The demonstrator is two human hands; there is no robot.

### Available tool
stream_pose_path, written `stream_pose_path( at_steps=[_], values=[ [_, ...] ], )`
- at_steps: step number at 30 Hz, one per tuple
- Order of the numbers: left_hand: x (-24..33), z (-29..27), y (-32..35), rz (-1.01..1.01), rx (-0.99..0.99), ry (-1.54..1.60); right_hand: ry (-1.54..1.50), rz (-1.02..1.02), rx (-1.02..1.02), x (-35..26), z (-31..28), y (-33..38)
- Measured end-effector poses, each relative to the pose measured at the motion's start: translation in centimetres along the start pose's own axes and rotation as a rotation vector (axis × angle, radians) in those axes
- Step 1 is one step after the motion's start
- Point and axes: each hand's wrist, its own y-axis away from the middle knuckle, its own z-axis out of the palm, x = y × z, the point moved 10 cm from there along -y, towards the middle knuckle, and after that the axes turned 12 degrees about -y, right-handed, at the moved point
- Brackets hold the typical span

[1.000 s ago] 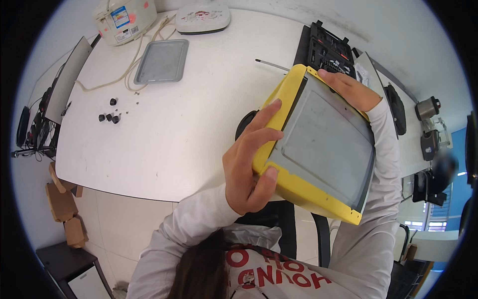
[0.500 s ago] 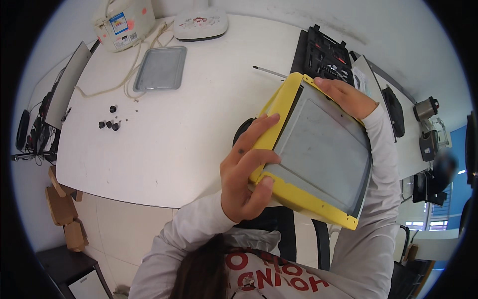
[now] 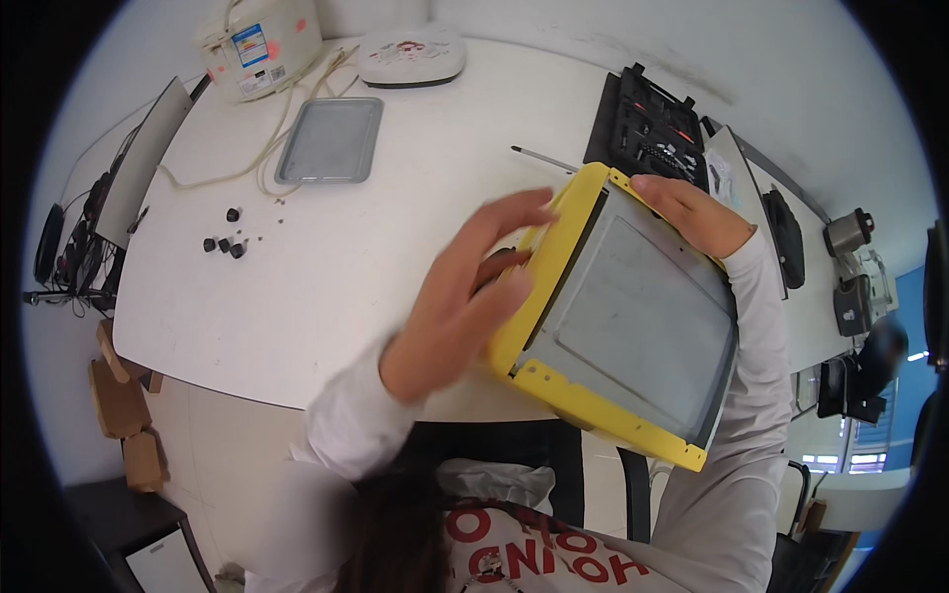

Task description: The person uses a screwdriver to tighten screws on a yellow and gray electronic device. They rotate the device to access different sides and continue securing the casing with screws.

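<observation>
A boxy yellow-framed appliance body (image 3: pixel 633 306) is tilted up over the front edge of the table. Its grey metal panel (image 3: pixel 647 296) faces me, with a dark slot along the left side of that panel. My right hand (image 3: pixel 697 215) holds the far right edge, fingers lying over the yellow rim. Beside the left yellow edge is my left hand (image 3: pixel 455 301), blurred, with its fingers apart and nothing seen in them. Whether its fingertips touch the edge is hard to tell. A thin dark screwdriver-like rod (image 3: pixel 544 158) lies just beyond the body.
Several black knobs (image 3: pixel 225 244) and tiny screws lie on the white table (image 3: pixel 326 306) at left. Farther back are a grey tray (image 3: pixel 331 138), a pale cable, a rice cooker (image 3: pixel 262 44) and a white lidded appliance (image 3: pixel 411 54). An opened black tool case (image 3: pixel 652 124) sits back right.
My left hand has come off the panel and the near left corner, moving left and up. The appliance body stays tilted in my right hand. The whole view has shifted slightly.
</observation>
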Motion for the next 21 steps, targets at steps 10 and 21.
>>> stream_pose_path(
  at_steps=[10, 21],
  values=[
    [-5.0, 4.2, -9.2, -0.279, -0.300, -0.046, -0.041, 0.059, -0.004, -0.5, 0.3, 0.2],
    [-4.5, 3.3, -9.6, -0.212, -0.125, 0.040, -0.025, 0.023, 0.004, -0.7, 0.4, 0.1]
  ],
)
